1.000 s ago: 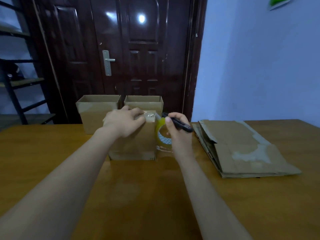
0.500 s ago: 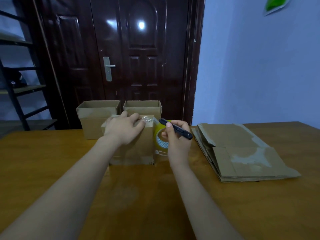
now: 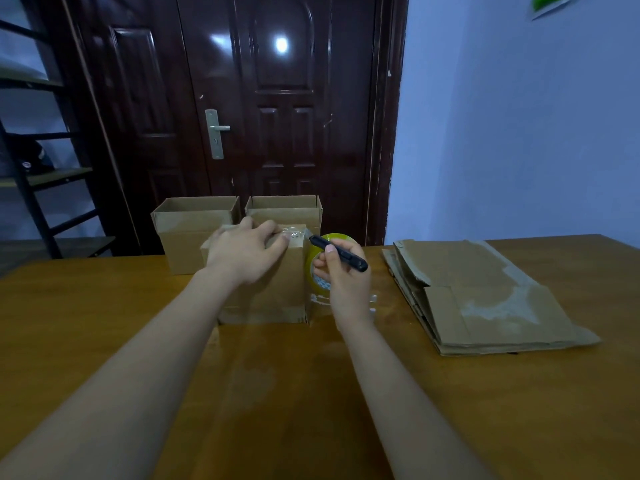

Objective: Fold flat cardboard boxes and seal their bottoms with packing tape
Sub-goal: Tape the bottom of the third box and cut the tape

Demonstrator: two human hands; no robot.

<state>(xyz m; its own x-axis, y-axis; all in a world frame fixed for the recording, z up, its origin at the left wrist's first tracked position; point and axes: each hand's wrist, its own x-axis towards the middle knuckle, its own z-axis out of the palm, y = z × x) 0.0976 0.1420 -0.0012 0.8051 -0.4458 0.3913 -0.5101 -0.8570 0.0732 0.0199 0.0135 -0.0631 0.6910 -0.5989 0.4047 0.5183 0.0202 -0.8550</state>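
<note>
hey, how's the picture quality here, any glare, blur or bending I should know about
Head view: bright glare spots on the glossy door; wide-angle bending bows the door frame and stretches both forearms; dim, bluish light; left hand slightly soft on the box; the table shows a faint sheen.

Both arms reach forward; left hand [image 3: 247, 249] lies flat, palm down; right hand [image 3: 344, 277] is curled closed.

Brown cardboard box [image 3: 263, 299] upright on table, clear tape across top. Yellow-green packing tape roll [image 3: 320, 268] on edge, touching its right side.
</note>
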